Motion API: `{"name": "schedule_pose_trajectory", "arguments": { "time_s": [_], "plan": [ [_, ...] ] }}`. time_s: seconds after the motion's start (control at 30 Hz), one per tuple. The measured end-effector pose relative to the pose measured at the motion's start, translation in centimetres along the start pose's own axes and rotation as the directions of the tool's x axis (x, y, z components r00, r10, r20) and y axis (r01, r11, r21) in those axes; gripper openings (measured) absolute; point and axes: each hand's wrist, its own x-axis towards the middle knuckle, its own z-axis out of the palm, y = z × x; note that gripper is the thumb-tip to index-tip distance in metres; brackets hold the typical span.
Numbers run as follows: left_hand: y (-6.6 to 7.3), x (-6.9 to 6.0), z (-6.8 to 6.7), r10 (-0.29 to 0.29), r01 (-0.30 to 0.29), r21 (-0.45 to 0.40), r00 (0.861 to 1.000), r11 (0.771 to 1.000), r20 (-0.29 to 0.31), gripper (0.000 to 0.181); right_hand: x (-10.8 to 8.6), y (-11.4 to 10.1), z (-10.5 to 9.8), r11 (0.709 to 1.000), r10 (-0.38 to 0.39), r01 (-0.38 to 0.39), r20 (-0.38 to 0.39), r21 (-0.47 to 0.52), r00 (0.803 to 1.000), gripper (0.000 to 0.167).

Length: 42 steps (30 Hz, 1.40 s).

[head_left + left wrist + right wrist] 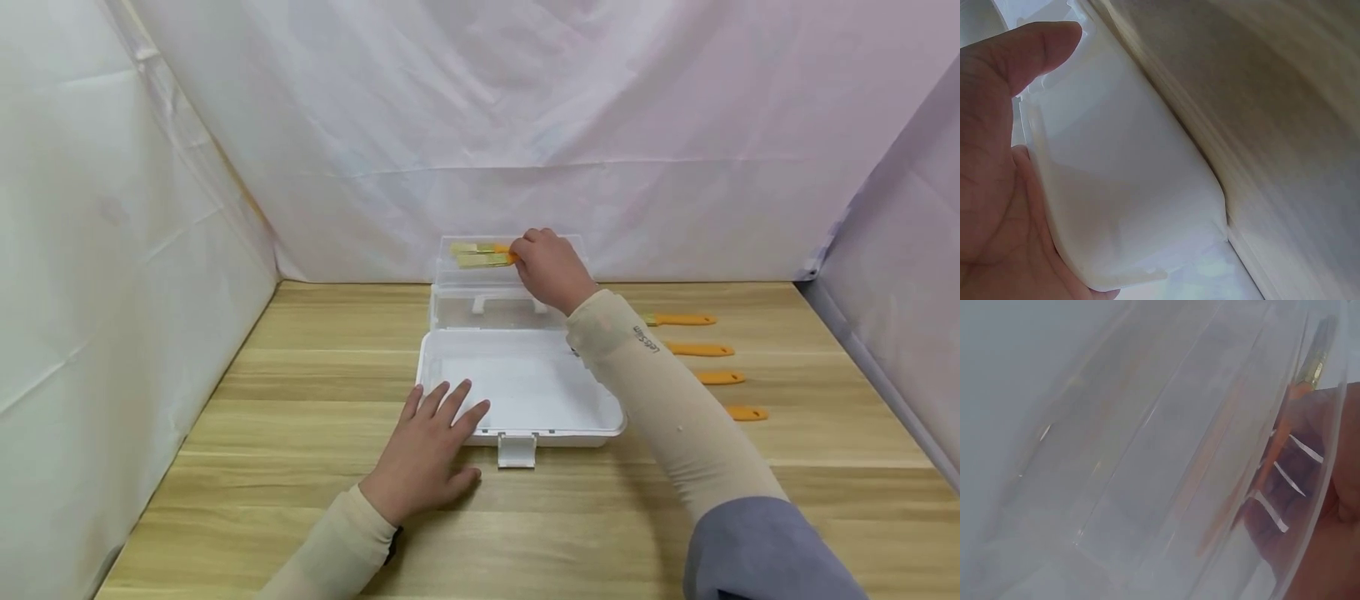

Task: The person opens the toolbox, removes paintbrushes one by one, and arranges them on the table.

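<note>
A white plastic box (525,383) lies with its clear lid (450,308) tipped back. Spread fingers of my left hand (423,454) rest over the box's front-left rim; up close, the left wrist view shows my thumb (1041,53) beside its white wall (1129,169). Above the lid, my right hand (551,267) pinches a paintbrush (483,260) by its orange handle, pale bristles pointing left. A second brush shape appears just above it; whether it is a reflection I cannot tell. In the right wrist view, the hand (1272,512) and brush (1316,362) show partly through clear plastic.
Several orange-handled brushes (700,350) lie in a column to the right, partly hidden by my right sleeve (675,400). An open latch (517,450) juts from the box's front. White cloth (487,100) hangs behind the wooden table (322,350) and at both sides.
</note>
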Motion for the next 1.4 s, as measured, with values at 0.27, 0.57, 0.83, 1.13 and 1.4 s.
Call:
{"name": "schedule_pose_trajectory", "arguments": {
  "time_s": [0.27, 0.57, 0.83, 1.13, 1.4],
  "plan": [
    [0.3, -0.1, 0.2, 0.002, -0.002, -0.005, 1.000, 1.000, 0.003, 0.080, -0.4, 1.0, 0.1, 1.000, -0.016, 0.015, -0.026, -0.026, 1.000, 0.020],
    [0.4, -0.2, 0.4, 0.000, 0.000, -0.007, 1.000, 1.000, 0.006, 0.081, -1.0, 2.1, -1.0, 0.999, -0.032, 0.030, -0.061, -0.038, 0.998, 0.019],
    [0.1, 0.0, 0.6, 0.010, -0.010, -0.003, 1.000, 1.000, -0.020, 0.082, -1.4, 1.6, -3.5, 0.998, -0.061, 0.059, -0.126, -0.022, 0.990, 0.017],
    [-0.2, 0.1, 0.8, 0.013, -0.013, 0.000, 1.000, 1.000, -0.026, 0.081, -3.0, 0.7, -5.5, 0.997, -0.064, 0.059, -0.106, -0.048, 0.992, 0.017],
    [-0.3, 0.2, 0.8, 0.004, -0.004, 0.006, 1.000, 1.000, -0.020, 0.082, -5.0, 0.7, -6.6, 0.993, -0.084, 0.068, -0.158, -0.101, 0.984, 0.016]
  ]
}}
